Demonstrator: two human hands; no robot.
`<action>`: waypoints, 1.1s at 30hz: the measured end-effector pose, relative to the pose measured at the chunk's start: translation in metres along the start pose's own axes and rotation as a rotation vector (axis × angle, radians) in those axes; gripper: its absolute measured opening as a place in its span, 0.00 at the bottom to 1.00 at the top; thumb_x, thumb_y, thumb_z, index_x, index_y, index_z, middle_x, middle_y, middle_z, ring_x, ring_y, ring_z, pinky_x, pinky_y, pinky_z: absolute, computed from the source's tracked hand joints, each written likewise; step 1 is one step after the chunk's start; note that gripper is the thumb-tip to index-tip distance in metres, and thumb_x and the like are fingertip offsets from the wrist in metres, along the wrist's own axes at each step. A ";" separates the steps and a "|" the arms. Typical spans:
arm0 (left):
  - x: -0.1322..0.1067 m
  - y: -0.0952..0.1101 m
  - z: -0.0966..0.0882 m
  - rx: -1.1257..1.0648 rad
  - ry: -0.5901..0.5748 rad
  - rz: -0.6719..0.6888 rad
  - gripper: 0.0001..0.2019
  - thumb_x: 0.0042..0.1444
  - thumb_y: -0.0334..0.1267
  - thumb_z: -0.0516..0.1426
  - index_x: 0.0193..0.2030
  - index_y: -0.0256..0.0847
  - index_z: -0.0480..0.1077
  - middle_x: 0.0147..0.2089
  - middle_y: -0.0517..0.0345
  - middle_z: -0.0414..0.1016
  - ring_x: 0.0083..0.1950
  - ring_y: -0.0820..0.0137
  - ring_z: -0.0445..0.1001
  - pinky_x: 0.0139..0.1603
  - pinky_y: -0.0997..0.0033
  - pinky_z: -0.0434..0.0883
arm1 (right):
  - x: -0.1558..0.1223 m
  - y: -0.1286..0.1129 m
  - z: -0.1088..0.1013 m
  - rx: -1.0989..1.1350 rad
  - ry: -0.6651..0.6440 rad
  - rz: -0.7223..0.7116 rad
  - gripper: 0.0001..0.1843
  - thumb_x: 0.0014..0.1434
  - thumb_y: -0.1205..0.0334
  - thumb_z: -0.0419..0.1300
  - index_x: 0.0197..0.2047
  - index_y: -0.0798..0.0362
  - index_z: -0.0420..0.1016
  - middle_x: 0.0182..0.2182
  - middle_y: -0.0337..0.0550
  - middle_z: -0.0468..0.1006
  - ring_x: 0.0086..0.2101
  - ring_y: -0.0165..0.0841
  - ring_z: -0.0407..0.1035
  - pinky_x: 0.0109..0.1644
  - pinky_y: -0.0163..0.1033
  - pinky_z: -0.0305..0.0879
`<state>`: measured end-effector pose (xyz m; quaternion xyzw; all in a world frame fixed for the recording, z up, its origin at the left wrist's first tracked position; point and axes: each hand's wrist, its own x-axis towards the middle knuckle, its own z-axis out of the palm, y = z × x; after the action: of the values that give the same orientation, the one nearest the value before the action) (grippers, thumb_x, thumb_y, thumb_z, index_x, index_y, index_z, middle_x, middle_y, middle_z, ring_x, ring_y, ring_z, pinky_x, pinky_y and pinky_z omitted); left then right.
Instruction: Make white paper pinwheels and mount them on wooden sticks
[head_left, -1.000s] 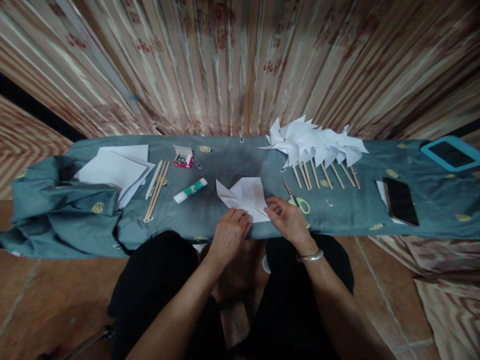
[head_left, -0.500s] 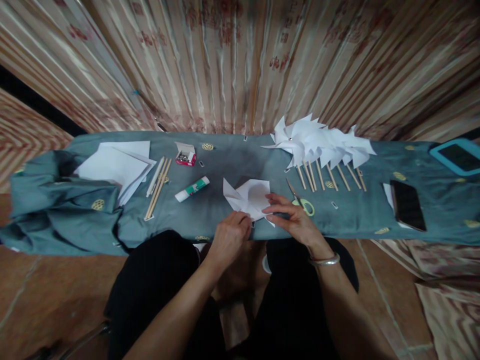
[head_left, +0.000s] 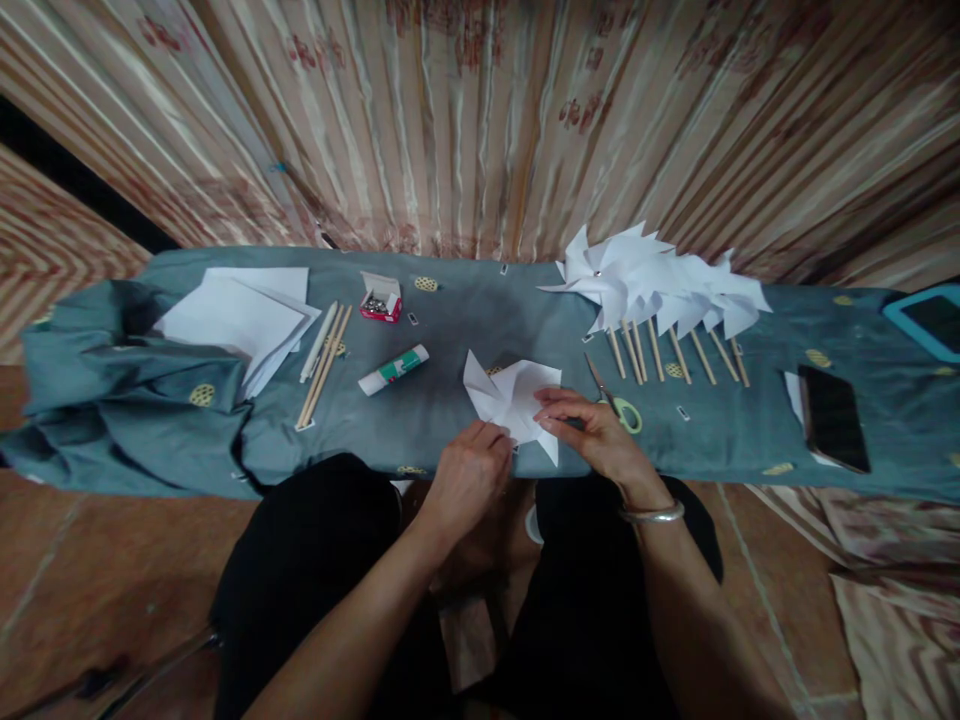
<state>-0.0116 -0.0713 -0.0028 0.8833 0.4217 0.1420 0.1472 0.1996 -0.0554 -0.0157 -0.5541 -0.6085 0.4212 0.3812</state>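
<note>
The left arm [head_left: 360,612] and right arm [head_left: 694,610], both bare, reach forward and slant inward. The left hand [head_left: 471,470] lies back upward, its fingers [head_left: 489,437] curled and bunched together. The right hand [head_left: 596,438], near it but apart, points leftward from a slightly bent wrist [head_left: 649,495], thumb [head_left: 564,431] and forefinger [head_left: 561,408] stretched out, their tips close together

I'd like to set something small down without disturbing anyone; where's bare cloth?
Two patches show only printed cloth: one between the red box and the paper pinwheels, another between the scissors and the phone. It's crowded front centre, where the left hand and right hand are at the folded paper.
</note>
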 end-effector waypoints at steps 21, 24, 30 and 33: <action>-0.002 0.000 0.003 -0.076 0.034 -0.056 0.06 0.63 0.29 0.53 0.41 0.37 0.71 0.42 0.52 0.77 0.44 0.63 0.75 0.46 0.63 0.76 | 0.013 0.004 0.038 -0.294 0.163 -0.134 0.03 0.56 0.61 0.64 0.32 0.49 0.78 0.56 0.49 0.73 0.55 0.42 0.68 0.62 0.52 0.62; -0.002 -0.002 0.004 -0.112 0.073 -0.078 0.05 0.62 0.29 0.54 0.42 0.38 0.71 0.44 0.51 0.77 0.45 0.64 0.76 0.48 0.64 0.76 | 0.013 0.003 0.040 -0.315 0.171 -0.129 0.03 0.56 0.61 0.63 0.31 0.49 0.78 0.57 0.49 0.73 0.56 0.42 0.67 0.63 0.52 0.61; -0.004 -0.003 0.005 -0.111 0.126 -0.076 0.12 0.63 0.29 0.52 0.52 0.40 0.69 0.55 0.50 0.74 0.50 0.64 0.77 0.49 0.64 0.78 | 0.012 0.002 0.042 -0.352 0.189 -0.134 0.03 0.57 0.62 0.62 0.32 0.48 0.77 0.57 0.47 0.72 0.56 0.43 0.66 0.63 0.53 0.60; -0.005 -0.003 0.006 -0.064 0.117 -0.037 0.11 0.63 0.29 0.52 0.49 0.40 0.71 0.55 0.51 0.75 0.51 0.64 0.77 0.50 0.62 0.78 | 0.012 0.001 0.043 -0.365 0.190 -0.141 0.04 0.58 0.62 0.61 0.32 0.48 0.77 0.58 0.47 0.72 0.57 0.43 0.66 0.63 0.53 0.60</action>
<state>-0.0142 -0.0742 -0.0096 0.8603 0.4413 0.2042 0.1531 0.1585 -0.0476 -0.0321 -0.6072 -0.6733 0.2225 0.3586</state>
